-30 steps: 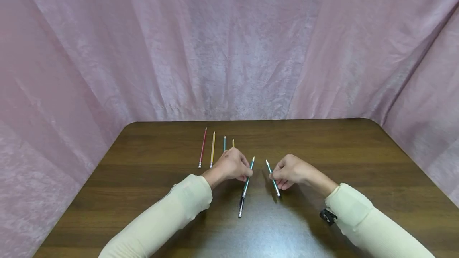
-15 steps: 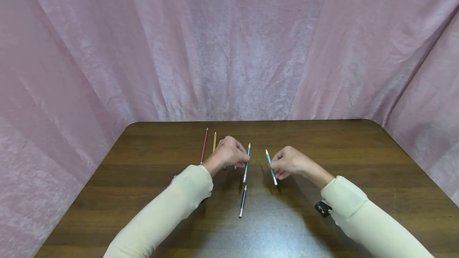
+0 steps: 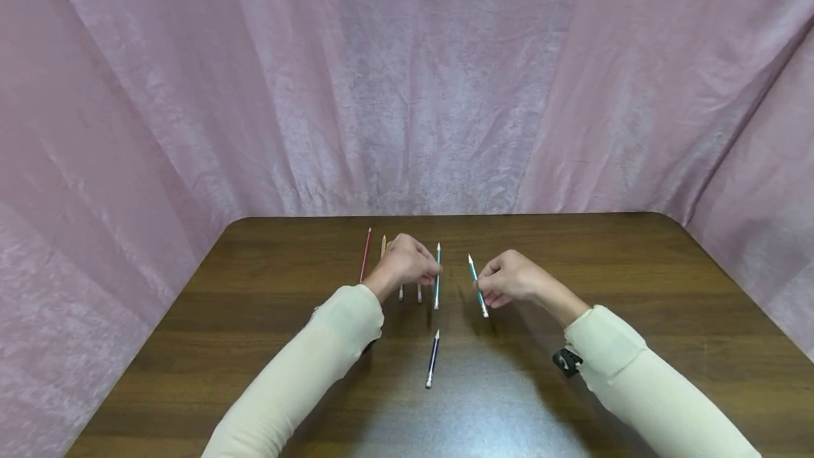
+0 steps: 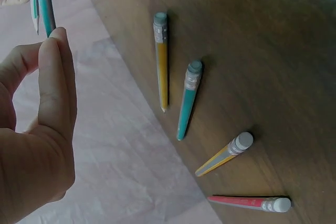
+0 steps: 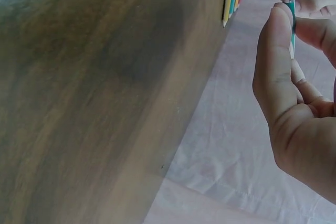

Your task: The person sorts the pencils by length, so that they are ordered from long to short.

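Note:
My left hand [image 3: 408, 260] pinches a teal pencil [image 3: 437, 295] between thumb and fingers, its sharpened tip pointing to the far side of the table. Facing it across a small gap, my right hand [image 3: 511, 278] pinches a second teal pencil [image 3: 481, 300], tip also away from me and leaning left. Nearer to me a dark blue pencil [image 3: 432, 360] lies on the wood. In the left wrist view a yellow pencil [image 4: 161, 72], a teal pencil [image 4: 188, 100], another yellow pencil [image 4: 223, 156] and a red pencil [image 4: 247, 202] lie in a spread row; my left hand partly covers them in the head view.
The brown wooden table [image 3: 610, 260] has rounded far corners. Pink curtains [image 3: 445, 90] hang right behind its far edge and along the sides. A dark strap piece [image 3: 567, 362] sits at the right sleeve's cuff.
Both hands have moved away from me with their teal pencils. The left one has drawn clear of the dark blue pencil, which stays where it lay, and now hides more of the row.

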`<state>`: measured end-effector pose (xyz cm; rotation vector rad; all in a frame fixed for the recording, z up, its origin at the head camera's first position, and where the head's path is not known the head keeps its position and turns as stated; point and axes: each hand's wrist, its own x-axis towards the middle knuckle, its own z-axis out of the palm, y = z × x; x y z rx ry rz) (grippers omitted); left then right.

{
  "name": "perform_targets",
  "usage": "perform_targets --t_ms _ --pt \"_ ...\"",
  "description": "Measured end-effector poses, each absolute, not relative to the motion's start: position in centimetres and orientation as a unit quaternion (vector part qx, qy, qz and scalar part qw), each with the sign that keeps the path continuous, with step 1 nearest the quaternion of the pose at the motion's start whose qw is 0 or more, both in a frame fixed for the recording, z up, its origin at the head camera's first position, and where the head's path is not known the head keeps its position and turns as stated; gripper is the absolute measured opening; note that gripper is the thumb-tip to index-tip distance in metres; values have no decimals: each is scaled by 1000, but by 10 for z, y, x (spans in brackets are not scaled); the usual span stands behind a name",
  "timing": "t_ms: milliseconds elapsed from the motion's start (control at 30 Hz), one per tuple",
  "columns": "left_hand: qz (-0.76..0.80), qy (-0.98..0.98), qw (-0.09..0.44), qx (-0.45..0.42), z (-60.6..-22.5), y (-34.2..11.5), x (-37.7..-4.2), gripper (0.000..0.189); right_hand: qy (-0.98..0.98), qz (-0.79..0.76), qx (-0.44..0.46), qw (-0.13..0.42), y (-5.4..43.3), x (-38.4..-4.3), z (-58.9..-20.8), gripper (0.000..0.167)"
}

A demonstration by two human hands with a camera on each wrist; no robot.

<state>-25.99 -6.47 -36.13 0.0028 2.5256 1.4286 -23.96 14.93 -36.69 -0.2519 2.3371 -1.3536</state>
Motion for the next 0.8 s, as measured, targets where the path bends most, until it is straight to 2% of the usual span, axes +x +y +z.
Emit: perform_targets --t_ms 533,800 --pt "486 866 113 -32 -369 -57 -282 6 847 -486 -74 200 140 -263 -365 21" --pt "464 873 120 -89 -379 -45 -295 11 854 -480 -58 194 142 -271 -367 17"
